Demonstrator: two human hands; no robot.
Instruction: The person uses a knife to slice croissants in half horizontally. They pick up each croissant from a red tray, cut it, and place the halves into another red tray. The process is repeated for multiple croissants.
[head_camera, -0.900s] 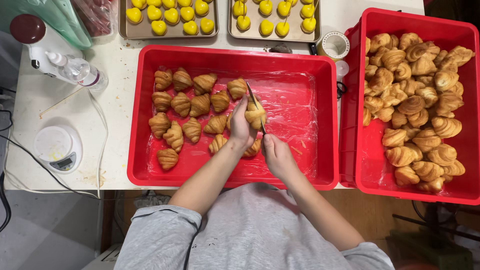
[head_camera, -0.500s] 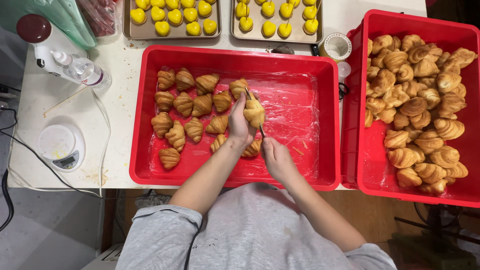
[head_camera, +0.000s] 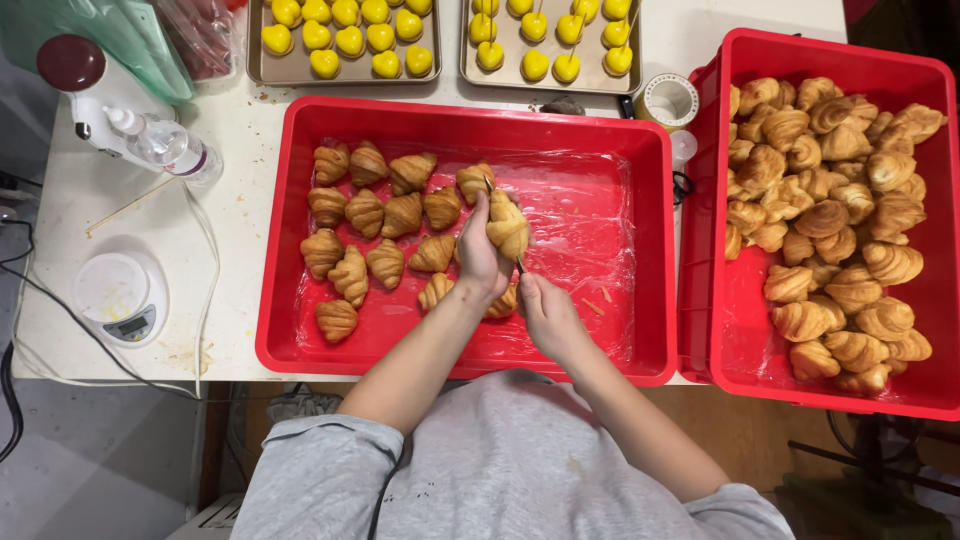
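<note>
Croissant (head_camera: 508, 228) sits lifted in the left hand (head_camera: 482, 258) over the middle red tray (head_camera: 640, 200), its grip wrapped around it to steady it. Right hand (head_camera: 546, 312), near, closes its grip on a thin knife (head_camera: 519, 264) meeting the pastry's underside. Finished rows lie left; the right tray (head_camera: 940, 90) holds a heap.

Your left hand (head_camera: 482, 255) holds a croissant (head_camera: 509, 227) over the red tray (head_camera: 600, 130); your right hand (head_camera: 546, 312) grips a thin tool (head_camera: 519, 266)

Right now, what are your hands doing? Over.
Left hand grips a croissant. Right hand grips a thin tool into it. Nothing blocking over the red tray.
</note>
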